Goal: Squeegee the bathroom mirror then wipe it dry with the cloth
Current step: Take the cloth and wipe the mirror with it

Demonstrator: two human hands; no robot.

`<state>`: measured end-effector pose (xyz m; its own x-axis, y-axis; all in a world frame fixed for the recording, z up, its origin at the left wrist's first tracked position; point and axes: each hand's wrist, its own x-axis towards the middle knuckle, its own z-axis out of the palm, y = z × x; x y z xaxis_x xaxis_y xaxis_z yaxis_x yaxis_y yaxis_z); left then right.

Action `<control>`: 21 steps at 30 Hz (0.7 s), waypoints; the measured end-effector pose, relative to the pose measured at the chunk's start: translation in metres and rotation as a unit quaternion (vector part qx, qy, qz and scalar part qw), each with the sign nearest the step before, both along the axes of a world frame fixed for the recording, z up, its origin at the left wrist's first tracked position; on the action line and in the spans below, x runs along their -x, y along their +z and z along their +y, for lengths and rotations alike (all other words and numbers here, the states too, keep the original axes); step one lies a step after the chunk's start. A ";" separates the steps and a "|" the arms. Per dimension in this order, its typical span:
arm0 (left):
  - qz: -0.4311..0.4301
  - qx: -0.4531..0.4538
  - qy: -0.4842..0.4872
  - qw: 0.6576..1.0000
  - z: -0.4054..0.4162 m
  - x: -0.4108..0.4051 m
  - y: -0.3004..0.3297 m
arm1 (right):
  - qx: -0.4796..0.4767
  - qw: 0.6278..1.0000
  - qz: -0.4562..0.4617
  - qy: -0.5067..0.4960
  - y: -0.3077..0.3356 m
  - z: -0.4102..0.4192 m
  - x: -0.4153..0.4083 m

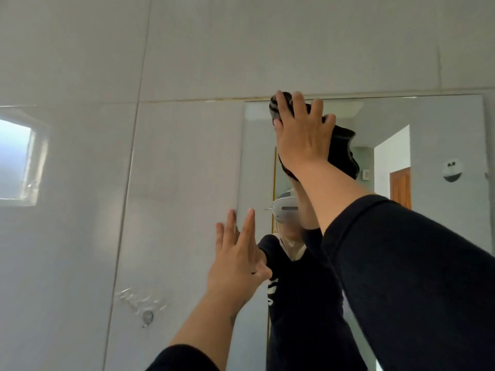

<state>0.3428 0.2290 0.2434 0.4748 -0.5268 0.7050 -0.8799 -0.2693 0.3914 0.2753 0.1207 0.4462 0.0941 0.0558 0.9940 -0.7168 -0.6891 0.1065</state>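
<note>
The bathroom mirror (434, 145) hangs on the tiled wall, filling the right half of the view. My right hand (302, 132) presses a dark cloth (344, 151) flat against the glass at the mirror's upper left corner, fingers spread over it. The cloth bunches out above my fingertips and hangs down to the right of my palm. My left hand (237, 258) is open with fingers straight, its fingertips against the mirror's left edge lower down. No squeegee is in view. The mirror reflects a person in dark sleeves wearing a headset.
Grey wall tiles (174, 183) surround the mirror. A small window (16, 156) sits at the far left. A metal wall hook (147, 315) is fixed low on the tiles. A round white fitting (452, 170) shows near the mirror's right edge.
</note>
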 end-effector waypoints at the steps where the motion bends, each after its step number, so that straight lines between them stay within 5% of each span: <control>1: -0.001 0.004 0.005 1.000 0.000 0.000 0.000 | -0.002 1.000 -0.002 -0.004 0.000 -0.007 0.008; 11: -0.047 0.029 0.105 0.993 -0.004 0.018 0.017 | -0.083 0.995 -0.043 -0.020 0.004 -0.061 0.087; 21: -0.126 0.007 0.084 0.988 -0.041 0.054 0.039 | -0.159 0.980 -0.120 -0.027 -0.003 -0.113 0.154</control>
